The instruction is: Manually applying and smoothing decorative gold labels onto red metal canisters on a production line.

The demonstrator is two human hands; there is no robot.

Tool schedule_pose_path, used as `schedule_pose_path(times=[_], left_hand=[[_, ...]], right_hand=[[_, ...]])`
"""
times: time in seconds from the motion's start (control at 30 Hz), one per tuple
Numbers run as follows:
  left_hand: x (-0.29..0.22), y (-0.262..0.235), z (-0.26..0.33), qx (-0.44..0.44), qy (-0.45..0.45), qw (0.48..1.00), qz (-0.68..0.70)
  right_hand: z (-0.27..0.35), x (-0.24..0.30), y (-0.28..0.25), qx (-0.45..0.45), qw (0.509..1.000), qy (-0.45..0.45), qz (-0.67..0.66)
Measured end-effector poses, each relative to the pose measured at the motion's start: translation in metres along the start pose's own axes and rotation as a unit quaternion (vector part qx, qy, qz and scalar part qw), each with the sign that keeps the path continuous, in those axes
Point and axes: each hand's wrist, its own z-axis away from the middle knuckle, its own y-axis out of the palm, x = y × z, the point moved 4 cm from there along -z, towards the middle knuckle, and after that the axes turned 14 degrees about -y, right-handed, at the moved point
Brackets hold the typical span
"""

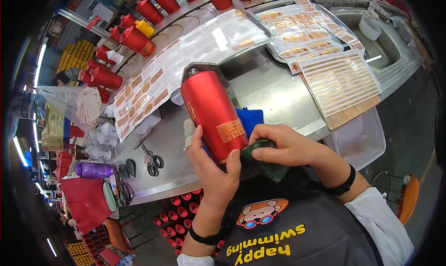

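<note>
A tall red bottle (211,110) with a gold label (231,130) lies tilted over the steel table's edge, its neck pointing away from me. My left hand (211,166) cups the bottle's base from below and the left. My right hand (281,145) presses a dark green pad (262,156) against the bottle beside the gold label. A blue cloth (250,118) lies under the bottle.
Clear sheets of gold labels (297,31) and a striped gold sheet (339,82) cover the steel table (274,94). Several red bottles (134,38) stand along the far side. Scissors (152,161) lie to the left. A crate of red bottles (176,212) sits below.
</note>
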Motion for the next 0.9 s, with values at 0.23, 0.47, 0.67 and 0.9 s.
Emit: schedule_pose_path(times=[0.23,0.47,0.67,0.9], left_hand=[[0.02,-0.003,0.008,0.04,-0.024,0.986,0.163],[0.012,0.002,-0.002,0.045,-0.065,0.975,0.21],[0.008,0.003,-0.001,0.029,-0.064,0.985,0.157],[0.019,0.002,0.003,0.03,-0.067,0.968,0.238]], right_hand=[[0.004,-0.001,-0.002,-0.004,1.0,-0.014,0.017],[0.004,-0.003,-0.001,0.005,1.0,-0.003,0.012],[-0.002,0.001,0.002,0.027,1.0,0.001,-0.002],[0.004,-0.004,-0.005,-0.01,1.0,-0.011,0.009]])
